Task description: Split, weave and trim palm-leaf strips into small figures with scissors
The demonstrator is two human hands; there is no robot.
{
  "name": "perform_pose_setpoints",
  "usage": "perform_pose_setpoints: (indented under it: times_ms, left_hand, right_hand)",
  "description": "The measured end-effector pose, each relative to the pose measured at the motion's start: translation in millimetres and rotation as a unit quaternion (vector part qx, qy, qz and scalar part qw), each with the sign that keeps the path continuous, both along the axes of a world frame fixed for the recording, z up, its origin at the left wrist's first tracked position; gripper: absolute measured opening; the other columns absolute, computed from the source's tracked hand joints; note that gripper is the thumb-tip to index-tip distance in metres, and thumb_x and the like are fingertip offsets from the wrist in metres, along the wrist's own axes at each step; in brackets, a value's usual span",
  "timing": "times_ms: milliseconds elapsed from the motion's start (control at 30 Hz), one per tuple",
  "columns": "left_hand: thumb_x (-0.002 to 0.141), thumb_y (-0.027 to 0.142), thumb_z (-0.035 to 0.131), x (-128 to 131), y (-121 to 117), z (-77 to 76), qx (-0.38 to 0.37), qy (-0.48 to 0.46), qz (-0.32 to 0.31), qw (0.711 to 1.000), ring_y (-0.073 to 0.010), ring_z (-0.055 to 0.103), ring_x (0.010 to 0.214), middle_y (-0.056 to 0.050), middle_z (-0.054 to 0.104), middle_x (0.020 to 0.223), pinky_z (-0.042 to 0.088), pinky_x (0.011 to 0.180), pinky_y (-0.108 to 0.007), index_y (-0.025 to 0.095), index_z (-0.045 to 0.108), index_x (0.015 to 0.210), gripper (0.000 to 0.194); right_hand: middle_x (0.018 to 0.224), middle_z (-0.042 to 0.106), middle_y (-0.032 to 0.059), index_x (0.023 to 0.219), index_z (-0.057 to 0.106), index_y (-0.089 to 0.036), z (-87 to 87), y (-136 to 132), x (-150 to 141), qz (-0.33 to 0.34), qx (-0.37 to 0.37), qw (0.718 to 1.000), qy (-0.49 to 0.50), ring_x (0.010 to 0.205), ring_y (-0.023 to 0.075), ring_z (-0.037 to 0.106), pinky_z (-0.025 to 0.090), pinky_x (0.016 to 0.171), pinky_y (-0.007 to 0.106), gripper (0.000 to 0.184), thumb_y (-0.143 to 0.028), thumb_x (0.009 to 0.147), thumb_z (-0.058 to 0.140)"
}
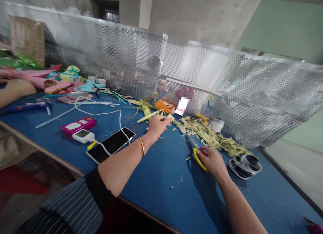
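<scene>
My left hand (156,125) reaches over the blue table (161,190) and pinches a pale green leaf strip (169,117), fingers closed on it. More long green leaf strips (146,112) lie just behind it. My right hand (212,161) rests on the table with its fingers through the yellow handles of a pair of scissors (197,153), blades pointing away toward a heap of leaf trimmings (217,138).
A black phone (111,145) on a white cable, a white charger (83,135) and a pink device (78,124) lie left. A reel of wire (244,165) sits right. A perforated metal screen (227,82) walls the back. Another person's arm (15,91) and colourful craft pieces are far left.
</scene>
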State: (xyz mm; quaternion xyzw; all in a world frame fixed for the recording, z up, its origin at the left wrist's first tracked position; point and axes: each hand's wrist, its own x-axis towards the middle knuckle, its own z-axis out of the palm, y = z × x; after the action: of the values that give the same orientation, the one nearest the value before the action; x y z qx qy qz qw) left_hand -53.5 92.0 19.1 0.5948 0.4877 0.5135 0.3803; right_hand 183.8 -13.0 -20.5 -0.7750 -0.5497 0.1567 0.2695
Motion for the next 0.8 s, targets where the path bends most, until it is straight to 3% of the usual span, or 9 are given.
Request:
perform_pose_setpoints:
  times_ms: [67, 167, 267, 367, 433, 533, 600, 667, 800]
  left_hand:
    - [0.076, 0.037, 0.06, 0, -1, 1.5, -0.005, 0.007, 0.003, 1.0, -0.0091, 0.047, 0.044, -0.006, 0.065, 0.057, 0.036, 0.048, -0.025, 0.013, 0.068, 0.063, 0.029]
    - [0.077, 0.035, 0.059, 0, -2, 3.0, -0.006, 0.013, 0.004, 1.0, -0.009, 0.048, 0.043, -0.006, 0.065, 0.057, 0.036, 0.048, -0.024, 0.012, 0.069, 0.065, 0.028]
    - [0.077, 0.032, 0.059, 1, -1, 3.1, -0.005, 0.006, -0.003, 1.0, -0.0083, 0.048, 0.043, -0.006, 0.068, 0.063, 0.036, 0.047, -0.023, 0.012, 0.069, 0.068, 0.024]
    - [0.077, 0.031, 0.059, 2, -1, 2.5, -0.007, 0.007, -0.008, 1.0, -0.0081, 0.048, 0.043, -0.007, 0.068, 0.065, 0.035, 0.046, -0.023, 0.013, 0.069, 0.069, 0.023]
    - [0.076, 0.032, 0.06, 2, -2, 1.9, -0.006, 0.011, -0.011, 1.0, -0.0083, 0.047, 0.043, -0.007, 0.067, 0.063, 0.034, 0.045, -0.023, 0.013, 0.069, 0.067, 0.023]
    - [0.076, 0.033, 0.061, 3, -2, 0.7, -0.008, 0.016, -0.014, 1.0, -0.0089, 0.046, 0.042, -0.006, 0.063, 0.056, 0.032, 0.044, -0.023, 0.013, 0.068, 0.063, 0.025]
    - [0.076, 0.035, 0.062, 4, -1, -0.3, -0.011, 0.016, -0.014, 1.0, -0.0094, 0.046, 0.042, -0.005, 0.061, 0.052, 0.03, 0.043, -0.024, 0.014, 0.067, 0.061, 0.026]
    - [0.075, 0.035, 0.063, 4, -1, -1.0, -0.012, 0.016, -0.013, 1.0, -0.0098, 0.046, 0.043, -0.005, 0.061, 0.052, 0.03, 0.042, -0.024, 0.014, 0.068, 0.062, 0.025]
    - [0.075, 0.035, 0.062, 4, -1, 0.8, -0.007, 0.018, -0.012, 1.0, -0.0089, 0.046, 0.043, -0.006, 0.064, 0.058, 0.031, 0.042, -0.023, 0.014, 0.067, 0.062, 0.025]
  right_hand:
    - [0.084, 0.07, 0.0135, 0.111, 0.068, -0.014, 2.0, 3, 10, -0.038, 0.017, 0.999, -0.014, 0.074, 0.0262, 0.062, 0.04, 0.058, 0.032, 0.048, -0.041, 0.072, 0.06]
    - [0.075, 0.069, 0.0086, 0.113, 0.067, -0.014, 12.0, -2, 12, -0.023, 0.013, 1.0, 0.008, 0.065, 0.0229, 0.061, 0.041, 0.055, 0.031, 0.051, -0.045, 0.074, 0.058]
    - [0.079, 0.071, 0.0052, 0.115, 0.067, -0.015, 26.9, -16, 6, 0.133, -0.035, 0.985, 0.108, 0.065, 0.019, 0.062, 0.045, 0.058, 0.029, 0.053, -0.047, 0.073, 0.063]
    - [0.093, 0.073, 0.0055, 0.113, 0.069, -0.018, 38.8, -33, 8, 0.32, -0.147, 0.913, 0.205, 0.077, 0.0187, 0.064, 0.049, 0.069, 0.029, 0.047, -0.043, 0.072, 0.069]
    - [0.096, 0.073, 0.0051, 0.111, 0.071, -0.02, 40.3, -39, 19, 0.35, -0.2, 0.886, 0.229, 0.081, 0.0186, 0.065, 0.05, 0.073, 0.03, 0.043, -0.041, 0.073, 0.069]
    - [0.092, 0.075, 0.0057, 0.105, 0.074, -0.02, 32.4, -35, 42, 0.254, -0.171, 0.927, 0.215, 0.079, 0.0205, 0.066, 0.051, 0.072, 0.032, 0.042, -0.041, 0.069, 0.071]
    - [0.087, 0.075, 0.0067, 0.096, 0.077, -0.018, 26.0, -27, 56, 0.119, -0.08, 0.978, 0.153, 0.075, 0.0219, 0.066, 0.051, 0.067, 0.033, 0.039, -0.04, 0.064, 0.073]
    - [0.093, 0.074, 0.0099, 0.102, 0.075, -0.016, 23.8, -21, 65, 0.051, -0.023, 0.991, 0.122, 0.078, 0.0227, 0.065, 0.05, 0.066, 0.033, 0.042, -0.041, 0.068, 0.07]
    - [0.092, 0.073, 0.0086, 0.118, 0.068, -0.016, 36.1, -30, 57, 0.088, -0.023, 0.983, 0.158, 0.072, 0.0184, 0.064, 0.05, 0.063, 0.029, 0.056, -0.047, 0.072, 0.067]
